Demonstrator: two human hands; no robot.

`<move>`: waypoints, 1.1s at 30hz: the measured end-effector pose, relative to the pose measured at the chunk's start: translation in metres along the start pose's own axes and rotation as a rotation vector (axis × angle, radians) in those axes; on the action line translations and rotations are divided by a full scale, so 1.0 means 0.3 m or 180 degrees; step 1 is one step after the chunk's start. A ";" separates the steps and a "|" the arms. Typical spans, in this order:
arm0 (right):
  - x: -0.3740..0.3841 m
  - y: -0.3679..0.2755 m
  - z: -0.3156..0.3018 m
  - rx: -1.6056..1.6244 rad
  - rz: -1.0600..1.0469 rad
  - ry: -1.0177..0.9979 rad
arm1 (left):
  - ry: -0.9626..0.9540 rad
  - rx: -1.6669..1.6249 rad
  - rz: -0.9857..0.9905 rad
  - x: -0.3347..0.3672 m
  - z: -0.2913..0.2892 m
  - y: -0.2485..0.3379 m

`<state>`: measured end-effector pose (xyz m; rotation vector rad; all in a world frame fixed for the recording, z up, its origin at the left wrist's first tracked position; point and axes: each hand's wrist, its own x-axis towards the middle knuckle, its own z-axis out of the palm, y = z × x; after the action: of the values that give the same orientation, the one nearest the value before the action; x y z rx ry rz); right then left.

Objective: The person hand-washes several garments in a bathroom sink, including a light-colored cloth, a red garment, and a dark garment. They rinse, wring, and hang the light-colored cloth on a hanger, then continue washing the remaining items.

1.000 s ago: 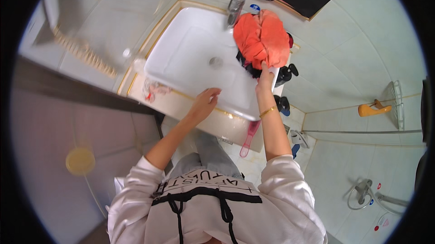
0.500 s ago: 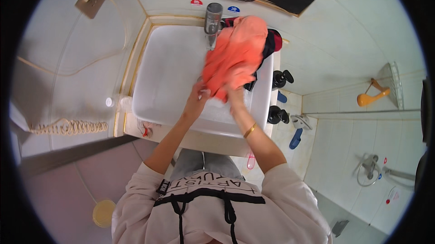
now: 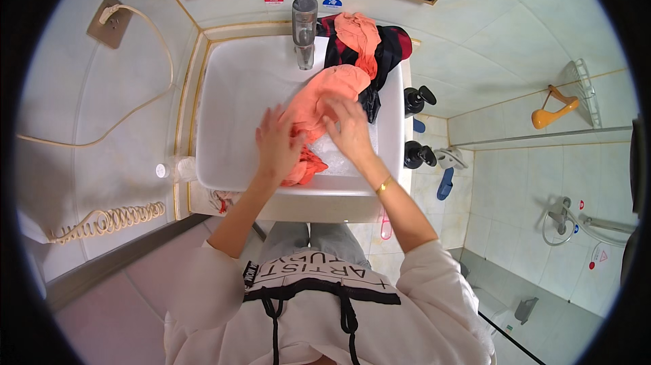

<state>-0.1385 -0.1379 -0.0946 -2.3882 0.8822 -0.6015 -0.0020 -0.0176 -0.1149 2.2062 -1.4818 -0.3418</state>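
A wet coral-orange garment (image 3: 330,87) lies bunched in the white washbasin (image 3: 234,87), its darker lower end crumpled near the front wall. My left hand (image 3: 277,148) rests at its left side, fingers spread. Over the garment's right side is my right hand (image 3: 349,127), thumb and fingers apart, a gold bracelet at the wrist. Neither hand is closed around the cloth. White suds (image 3: 342,158) show in the basin below my right hand. More coral cloth (image 3: 359,32) lies farther back over dark clothes (image 3: 390,56); I cannot tell whether it belongs to the same garment.
A metal faucet (image 3: 304,29) stands at the basin's back edge. Two black pump bottles, one at the back (image 3: 418,99) and one nearer (image 3: 418,155), are right of the basin. A coiled cord (image 3: 112,220) hangs at the left wall. Blue slippers (image 3: 445,184) lie on the floor.
The coral garment was lifted and gripped in both hands, blurred by motion. Now it lies lower in the basin, both hands have loosened, and more dark cloth shows behind.
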 end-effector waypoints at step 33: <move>0.011 0.034 0.132 0.1923 0.1843 -0.1047 | 0.0085 -0.1041 -0.1279 0.069 -0.025 -0.378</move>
<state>-0.1187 -0.1346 -0.1304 -1.5320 1.0036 -0.1903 0.1010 0.0009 -0.1641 2.2098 -0.8826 -0.6318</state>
